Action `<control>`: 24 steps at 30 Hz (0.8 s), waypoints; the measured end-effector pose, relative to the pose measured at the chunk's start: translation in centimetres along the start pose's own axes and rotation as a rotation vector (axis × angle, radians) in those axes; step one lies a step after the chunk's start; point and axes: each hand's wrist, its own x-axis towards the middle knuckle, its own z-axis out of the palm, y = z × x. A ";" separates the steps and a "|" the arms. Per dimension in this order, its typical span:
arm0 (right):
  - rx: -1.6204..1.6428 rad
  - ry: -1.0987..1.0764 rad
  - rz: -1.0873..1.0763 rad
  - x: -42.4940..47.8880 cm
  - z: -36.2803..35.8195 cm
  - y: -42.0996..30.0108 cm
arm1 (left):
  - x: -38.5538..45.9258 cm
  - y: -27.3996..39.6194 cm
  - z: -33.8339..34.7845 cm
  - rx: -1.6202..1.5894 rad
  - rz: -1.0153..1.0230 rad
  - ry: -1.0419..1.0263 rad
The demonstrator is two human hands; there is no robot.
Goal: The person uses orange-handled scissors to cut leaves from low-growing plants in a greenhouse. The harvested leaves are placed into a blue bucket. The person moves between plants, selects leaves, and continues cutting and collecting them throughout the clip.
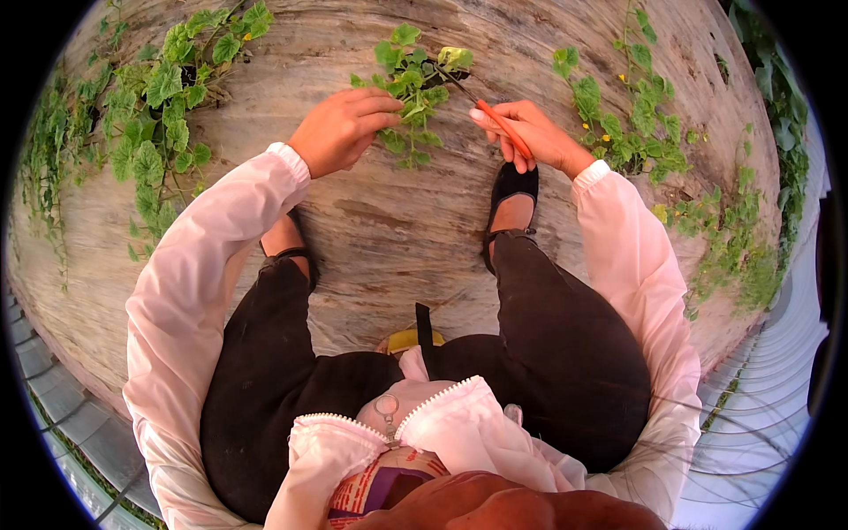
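Note:
A small leafy vine seedling [414, 86], perhaps a melon or cucumber plant, grows from a dark hole [434, 76] in a dirt-streaked plastic ground sheet [397, 232]. My left hand [348, 129] is at the plant's left side, fingers bent and their tips close to the leaves. Whether it pinches a stem or leaf cannot be made out. In my right hand [533, 136] is a slim tool [501, 126] with an orange-red handle and a thin dark metal shaft. The shaft slants up and left, its tip beside the hole, partly among the leaves.
Larger vines [156, 126] spread on the left; others with yellow flowers [639, 109] trail on the right. My black shoe [515, 179] rests just below my right hand. Dense foliage [782, 126] lines the far right, and pale curved sheeting [755, 424] lies at lower right.

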 end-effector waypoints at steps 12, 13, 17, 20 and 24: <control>-0.094 -0.113 0.129 2.2 0.3 -0.7 | 0.0 1.0 -0.6 0.005 -0.036 -0.028; -0.074 -0.121 0.122 2.6 0.5 -0.5 | 0.0 0.9 -0.6 0.005 -0.039 -0.030; -0.018 -0.125 0.105 3.5 1.0 0.1 | -0.1 0.8 -0.5 0.003 -0.048 -0.037; -0.033 -0.102 0.100 3.8 1.5 0.0 | 0.0 0.8 -0.6 0.016 -0.043 -0.021; -0.043 -0.101 0.071 3.7 1.8 -0.6 | -0.1 0.9 -0.7 0.016 -0.052 -0.020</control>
